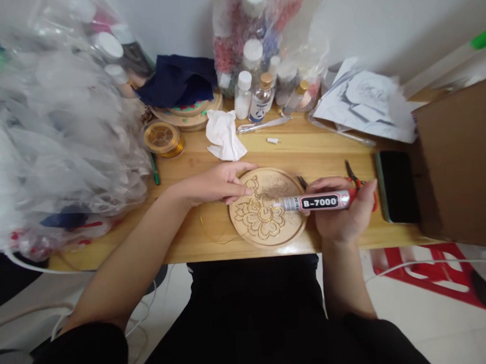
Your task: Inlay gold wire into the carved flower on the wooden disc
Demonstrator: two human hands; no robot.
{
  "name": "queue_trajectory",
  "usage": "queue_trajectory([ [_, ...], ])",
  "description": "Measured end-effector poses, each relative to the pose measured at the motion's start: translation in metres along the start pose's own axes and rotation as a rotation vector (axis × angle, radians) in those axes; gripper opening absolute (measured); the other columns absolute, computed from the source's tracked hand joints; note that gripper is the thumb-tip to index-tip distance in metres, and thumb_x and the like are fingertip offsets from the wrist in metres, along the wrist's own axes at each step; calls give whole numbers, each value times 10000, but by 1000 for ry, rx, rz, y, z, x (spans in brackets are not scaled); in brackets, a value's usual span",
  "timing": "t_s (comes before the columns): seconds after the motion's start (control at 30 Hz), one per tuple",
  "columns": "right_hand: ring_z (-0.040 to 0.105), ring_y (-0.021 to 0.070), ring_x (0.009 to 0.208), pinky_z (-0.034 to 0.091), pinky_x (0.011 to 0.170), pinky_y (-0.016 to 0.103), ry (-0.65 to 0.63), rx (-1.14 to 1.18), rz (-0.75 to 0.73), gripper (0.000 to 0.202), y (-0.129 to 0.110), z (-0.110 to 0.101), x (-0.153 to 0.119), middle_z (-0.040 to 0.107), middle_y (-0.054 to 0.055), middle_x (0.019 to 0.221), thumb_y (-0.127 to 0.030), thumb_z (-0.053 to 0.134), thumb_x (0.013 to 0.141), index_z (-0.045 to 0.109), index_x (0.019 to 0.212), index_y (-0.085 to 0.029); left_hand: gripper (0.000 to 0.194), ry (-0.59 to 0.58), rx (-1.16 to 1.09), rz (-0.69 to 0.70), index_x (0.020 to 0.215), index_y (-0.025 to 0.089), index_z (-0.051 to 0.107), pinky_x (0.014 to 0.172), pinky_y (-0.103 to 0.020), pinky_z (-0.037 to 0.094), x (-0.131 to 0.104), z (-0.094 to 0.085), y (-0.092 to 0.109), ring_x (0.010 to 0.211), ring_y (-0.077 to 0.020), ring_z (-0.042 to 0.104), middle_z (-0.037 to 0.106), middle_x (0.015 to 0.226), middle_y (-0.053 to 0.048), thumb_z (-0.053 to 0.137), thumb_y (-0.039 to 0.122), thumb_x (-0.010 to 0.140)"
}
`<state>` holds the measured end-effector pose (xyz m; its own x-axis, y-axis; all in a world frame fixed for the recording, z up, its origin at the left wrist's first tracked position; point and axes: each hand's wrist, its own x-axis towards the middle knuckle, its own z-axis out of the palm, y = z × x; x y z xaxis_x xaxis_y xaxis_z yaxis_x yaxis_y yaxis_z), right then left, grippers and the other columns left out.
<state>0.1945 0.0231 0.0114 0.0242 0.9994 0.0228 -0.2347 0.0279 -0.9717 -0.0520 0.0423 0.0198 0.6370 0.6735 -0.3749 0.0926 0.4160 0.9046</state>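
A round wooden disc [294,230] lies near the table's front edge, with a flower outlined in gold wire on its left and middle and thin drawn lines at its upper right. My right hand [343,215] is wrapped round a B-7000 glue tube [319,201], whose nozzle points left over the flower. On the disc's upper left side rests my left hand [223,184], its index finger stretched along the rim and its thumb over the wire pattern. The fingers are apart and nothing shows in them. A loose gold wire [207,231] curves from the disc over the table.
A gold wire spool [163,139], white tissue [225,135], small bottles [260,99] and a small white cap [272,140] are behind the disc. Red-handled pliers [357,182], a phone [397,187] and a cardboard box [457,164] stand right. Plastic bags [65,124] fill the left.
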Motion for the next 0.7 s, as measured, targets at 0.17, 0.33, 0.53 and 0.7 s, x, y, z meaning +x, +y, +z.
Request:
queue_trajectory([
  [0.17, 400, 127, 221, 258, 230, 247, 71, -54, 108, 614, 0, 2, -1, 477, -6, 316, -752, 546, 776, 691, 549, -201, 636, 11, 3, -12, 1448, 40, 370, 424, -150, 248, 0, 1, 1, 423, -50, 368, 461, 474, 106, 616, 103, 865],
  [0.33, 420, 90, 260, 250, 239, 203, 240, -151, 120, 375, 4, 6, -5, 534, -24, 382, -507, 714, 707, 678, 531, -177, 592, -2, 18, 14, 1427, 76, 416, 427, -160, 237, 1, 0, -1, 409, -54, 361, 453, 453, 105, 612, 118, 870],
  [0.53, 424, 90, 262, 252, 238, 196, 290, -207, 121, 272, 6, 7, -6, 520, -16, 367, -345, 616, 724, 673, 528, -166, 593, 12, 19, -13, 1419, 71, 435, 439, -175, 238, 0, 1, 3, 400, -57, 363, 457, 443, 105, 619, 103, 857],
  [0.7, 418, 95, 242, 243, 230, 196, 277, -196, 112, 275, 6, 9, -6, 534, 4, 352, -335, 596, 699, 665, 501, -157, 592, 24, 13, -32, 1419, 47, 417, 430, -182, 216, 1, 2, 5, 401, -61, 341, 453, 424, 105, 595, 69, 855],
])
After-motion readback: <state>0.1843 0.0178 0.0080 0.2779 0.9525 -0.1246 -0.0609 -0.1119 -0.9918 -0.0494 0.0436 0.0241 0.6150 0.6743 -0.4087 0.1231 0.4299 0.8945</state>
